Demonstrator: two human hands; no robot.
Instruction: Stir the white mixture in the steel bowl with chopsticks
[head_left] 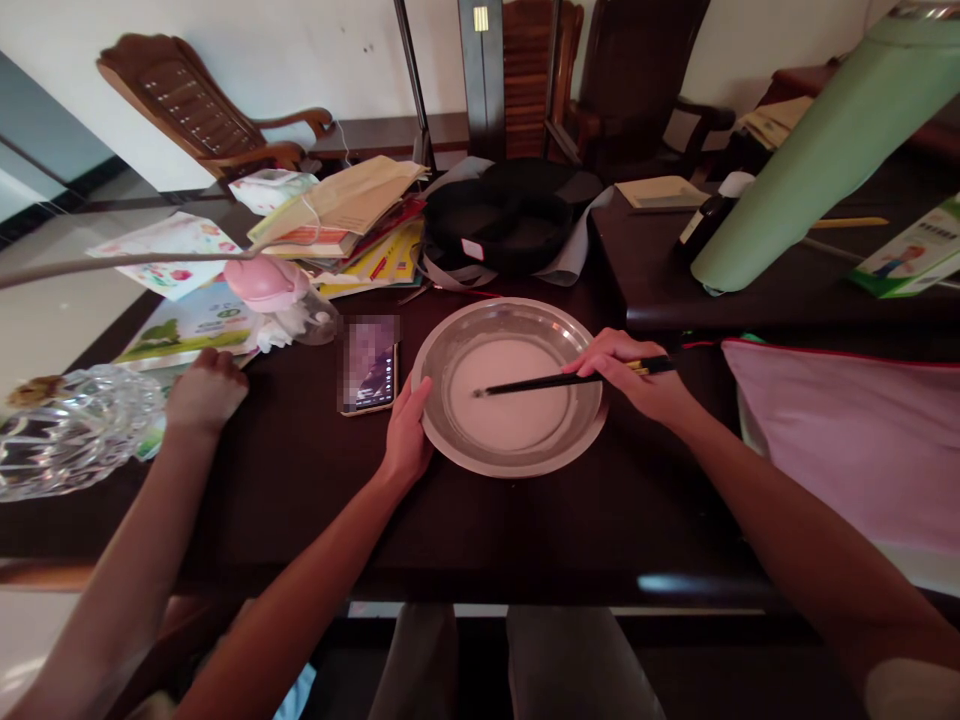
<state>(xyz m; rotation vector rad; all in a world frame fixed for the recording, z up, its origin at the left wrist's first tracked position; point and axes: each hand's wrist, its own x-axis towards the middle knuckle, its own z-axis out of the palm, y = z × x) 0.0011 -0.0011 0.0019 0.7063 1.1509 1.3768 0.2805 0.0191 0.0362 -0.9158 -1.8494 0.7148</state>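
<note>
A round metal basin (517, 465) stands on the dark table in front of me, with a pale, milky mixture (517, 400) in its bottom. My left hand (410, 435) grips the basin's left rim, thumb over the edge and fingers against the outer side. Over the right rim, my right hand (630, 375) is closed round black chopsticks (536, 383) with gold-coloured ends. Their dark tips point left and reach the mixture near the basin's middle. Just left of the basin lies a lit phone (371, 365), its screen partly blurred.
Another person's hand (206, 390) rests on the table at left, beside a cut-glass bowl (82, 430) and a pink-lidded bottle (274, 290). Books and papers (352, 220) and a black bag (502, 215) lie behind. A green flask (817, 150) and pink cloth (847, 440) are at right.
</note>
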